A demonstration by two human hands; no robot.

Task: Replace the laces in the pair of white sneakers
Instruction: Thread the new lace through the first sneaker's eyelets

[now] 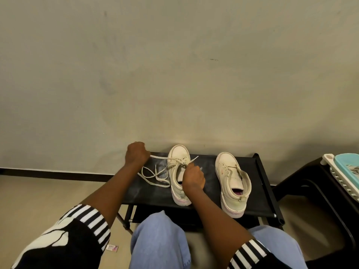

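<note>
Two white sneakers stand on a black fabric shoe rack (209, 199), toes toward the wall. The left sneaker (177, 177) has a cream lace (165, 157) threaded through its upper eyelets. My left hand (137, 153) grips one end of that lace and holds it taut out to the left. My right hand (193, 178) sits over the shoe's opening and pinches the other lace end, whose tip (195, 158) sticks up to the right. A second loose lace (155, 177) lies in loops on the rack left of the shoe. The right sneaker (232, 183) has no lace.
A plain wall rises just behind the rack. At the right a black stool (303, 183) carries a white and teal basket (343, 171). My knees in blue jeans (161, 241) are under the rack's front edge. A small card (112, 248) lies on the floor.
</note>
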